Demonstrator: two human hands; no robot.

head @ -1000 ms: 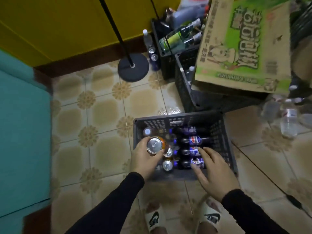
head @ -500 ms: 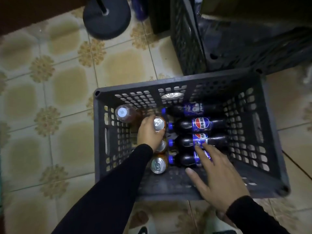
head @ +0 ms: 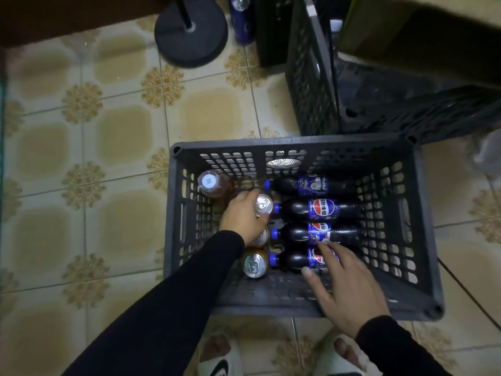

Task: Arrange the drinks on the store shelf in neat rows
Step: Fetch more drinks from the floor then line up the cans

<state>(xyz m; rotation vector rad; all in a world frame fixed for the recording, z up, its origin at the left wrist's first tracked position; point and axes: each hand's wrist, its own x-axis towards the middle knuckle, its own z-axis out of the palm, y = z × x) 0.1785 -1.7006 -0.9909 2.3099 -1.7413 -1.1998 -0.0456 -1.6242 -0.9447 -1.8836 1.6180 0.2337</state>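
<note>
Grey plastic crate [head: 428, 267] holds the drinks. I see my left hand [head: 244, 217] curled around an upright can [head: 263, 204]; my right hand [head: 349, 291] rests straight-fingered on the nearest cola bottle [head: 292, 260].

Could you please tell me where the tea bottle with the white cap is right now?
In the head view, the tea bottle stands upright in the far left corner of the grey crate, just beyond the left hand gripping a can.
</note>
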